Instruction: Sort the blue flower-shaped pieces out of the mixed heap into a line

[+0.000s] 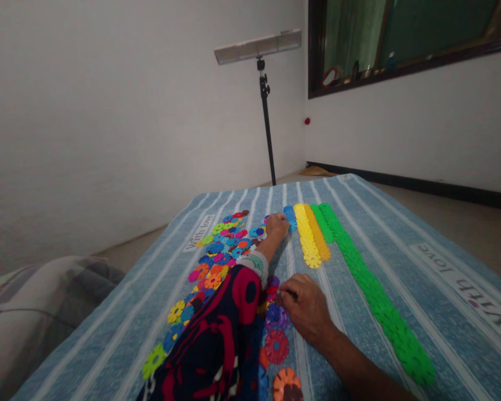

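Observation:
My left hand (278, 225), at the end of a patterned sleeve, reaches to the far part of the bed. Its bunched fingertips are on a blue snowflake disc at the edge of a short blue row (289, 214). Nearer to me, my right hand (308, 306) is closed in a pinch over the loose pile; what its fingertips hold is too small and dark to make out. Mixed-colour notched discs (214, 279) lie scattered left of and under my left arm. Purple discs (275, 314) and a red disc (276, 346) lie beside my right hand.
Overlapping discs form a yellow row (307, 236), an orange-yellow row (320, 240), a short green row (322, 224) and a long green row (376, 295). They lie on a striped blue cloth (401, 245). A lamp stand (267, 128) rises behind; grey fabric (45, 312) bulges at left.

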A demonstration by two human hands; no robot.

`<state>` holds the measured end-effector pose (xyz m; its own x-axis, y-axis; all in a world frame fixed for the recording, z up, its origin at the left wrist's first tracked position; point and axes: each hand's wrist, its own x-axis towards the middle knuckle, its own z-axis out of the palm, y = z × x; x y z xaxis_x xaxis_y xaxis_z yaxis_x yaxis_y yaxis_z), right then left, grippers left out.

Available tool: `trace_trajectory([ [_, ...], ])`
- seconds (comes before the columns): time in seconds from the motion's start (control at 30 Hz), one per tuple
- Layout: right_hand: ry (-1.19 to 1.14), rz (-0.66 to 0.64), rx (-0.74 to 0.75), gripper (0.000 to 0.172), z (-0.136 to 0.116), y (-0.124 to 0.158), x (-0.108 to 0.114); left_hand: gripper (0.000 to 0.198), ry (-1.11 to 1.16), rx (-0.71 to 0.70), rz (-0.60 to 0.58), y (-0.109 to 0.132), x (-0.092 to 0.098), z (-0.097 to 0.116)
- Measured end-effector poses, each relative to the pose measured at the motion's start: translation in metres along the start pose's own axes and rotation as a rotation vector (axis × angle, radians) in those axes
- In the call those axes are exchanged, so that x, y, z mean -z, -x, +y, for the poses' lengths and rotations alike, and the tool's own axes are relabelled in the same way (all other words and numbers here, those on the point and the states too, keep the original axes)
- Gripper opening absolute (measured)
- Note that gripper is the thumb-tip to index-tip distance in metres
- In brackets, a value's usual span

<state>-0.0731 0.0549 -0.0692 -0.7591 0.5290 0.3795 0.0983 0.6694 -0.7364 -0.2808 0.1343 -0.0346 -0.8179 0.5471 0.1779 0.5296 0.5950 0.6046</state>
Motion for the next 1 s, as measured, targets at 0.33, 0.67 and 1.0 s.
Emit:
trace_trajectory([
  [0.33, 0.012, 0.000, 0.014, 0.017, 0.003, 0.000, -0.002, 0.036, -0.237, -0.064, -0.054, 0.013, 0.001, 0.000],
  [0.67, 0.009, -0.004, 0.004, 0.016, 0.001, 0.000, -0.001, 0.031, -0.230, -0.005, -0.061, 0.015, 0.001, 0.007],
  [1.0, 0.009, 0.004, 0.005, 0.016, 0.000, 0.002, 0.000, 0.038, -0.206, -0.044, -0.043, 0.021, 0.010, 0.004],
])
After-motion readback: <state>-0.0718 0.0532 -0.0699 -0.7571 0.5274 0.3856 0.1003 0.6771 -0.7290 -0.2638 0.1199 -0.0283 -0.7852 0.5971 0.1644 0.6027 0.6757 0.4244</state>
